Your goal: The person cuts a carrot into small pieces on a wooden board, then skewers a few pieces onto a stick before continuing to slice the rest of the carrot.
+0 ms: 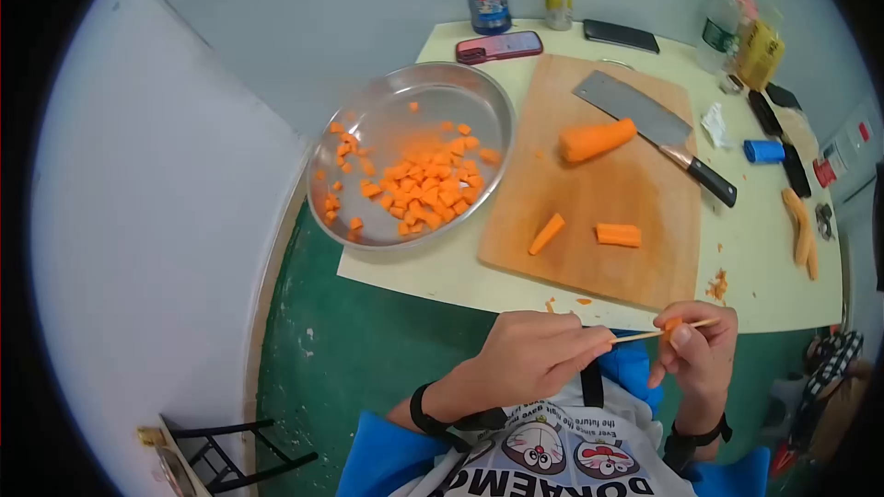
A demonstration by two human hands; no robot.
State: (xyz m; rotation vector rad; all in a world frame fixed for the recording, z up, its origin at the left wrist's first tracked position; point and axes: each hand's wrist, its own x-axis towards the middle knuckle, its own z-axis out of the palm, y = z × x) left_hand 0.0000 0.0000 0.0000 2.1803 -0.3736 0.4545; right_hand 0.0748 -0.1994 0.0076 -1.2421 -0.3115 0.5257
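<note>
The left hand (552, 350) closes on a thin stick (637, 337) near the tabletop's (405, 271) near edge. The right hand (702, 348) pinches a carrot piece (673, 324), apparently threaded on the stick.

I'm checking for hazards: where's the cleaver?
In the head view, the cleaver lies upper right on the cutting board, beside the thick carrot, handle past the edge.

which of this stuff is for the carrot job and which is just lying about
In use for the carrots:
- wooden skewer, between both hands
- small carrot piece on it
- thick carrot chunk and two cut strips
- carrot cubes
- round metal tray
- cutting board
- cleaver

Seemingly just lying about:
- pink-cased phone
- black phone
- drink can
- blue drinking bottle
- crumpled tissue
</note>
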